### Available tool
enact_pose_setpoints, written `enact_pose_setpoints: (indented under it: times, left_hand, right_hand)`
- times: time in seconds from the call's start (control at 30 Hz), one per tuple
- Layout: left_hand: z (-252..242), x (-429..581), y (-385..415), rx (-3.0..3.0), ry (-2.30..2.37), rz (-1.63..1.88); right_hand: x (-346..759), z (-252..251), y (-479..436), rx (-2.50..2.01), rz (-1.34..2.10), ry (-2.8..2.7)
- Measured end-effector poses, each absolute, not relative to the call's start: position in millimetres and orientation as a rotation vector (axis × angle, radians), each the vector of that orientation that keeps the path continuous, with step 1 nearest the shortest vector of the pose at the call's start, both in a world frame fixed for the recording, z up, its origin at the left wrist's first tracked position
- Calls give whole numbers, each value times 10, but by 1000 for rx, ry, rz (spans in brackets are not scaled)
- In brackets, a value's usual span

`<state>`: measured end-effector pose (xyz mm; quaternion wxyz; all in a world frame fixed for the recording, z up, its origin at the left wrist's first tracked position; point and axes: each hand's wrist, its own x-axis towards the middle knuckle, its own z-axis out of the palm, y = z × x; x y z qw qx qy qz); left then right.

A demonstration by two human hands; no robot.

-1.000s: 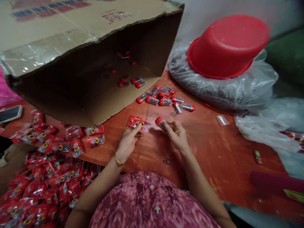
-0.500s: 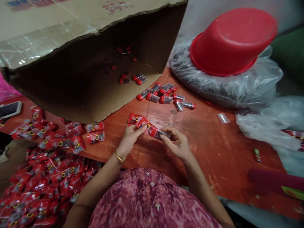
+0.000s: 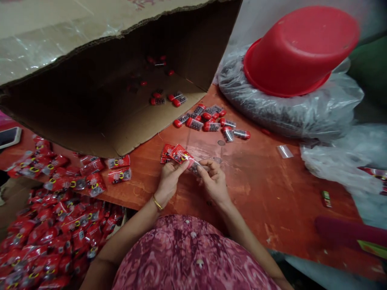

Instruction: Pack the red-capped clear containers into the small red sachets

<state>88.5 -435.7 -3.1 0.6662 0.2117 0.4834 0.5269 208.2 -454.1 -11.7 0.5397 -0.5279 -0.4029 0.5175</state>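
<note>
Head view: Nearest, a pink patterned garment (image 3: 193, 257); at lower left, a heap of packed red pouches (image 3: 51, 241) below the table edge. Left hand (image 3: 169, 181), gold bracelet (image 3: 157, 203) at wrist, pinches a red packet (image 3: 180, 154) between thumb and fingers. Right hand (image 3: 213, 181): thumb and fingers closed around a small dark-filled container (image 3: 195, 166) at the packet's right end; cannot tell how far inside it sits. Both items held between the hands, over the red-brown table (image 3: 256, 185). Flat red packets (image 3: 166, 150) just beyond the left fingers. Farther: loose red-capped containers (image 3: 211, 121) in a cluster, beside the mouth of a cardboard box (image 3: 169, 117) with more inside. Far right: upturned red tub (image 3: 302, 52), tilted, on a dark-filled plastic bag (image 3: 281, 114).
</note>
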Motion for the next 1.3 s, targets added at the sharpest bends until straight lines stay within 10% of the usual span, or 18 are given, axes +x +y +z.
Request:
enact_pose_setpoints:
  times: [0.9,1.3]
  left_hand:
    - [-117,941,-4353,496,1087,1243]
    - [-76,864,-4386,430,957,1247]
  right_hand:
    - [1891,-134,-4518,-1145,1502,-901]
    - [1767,-270,-4641,-1189,1045,-1072]
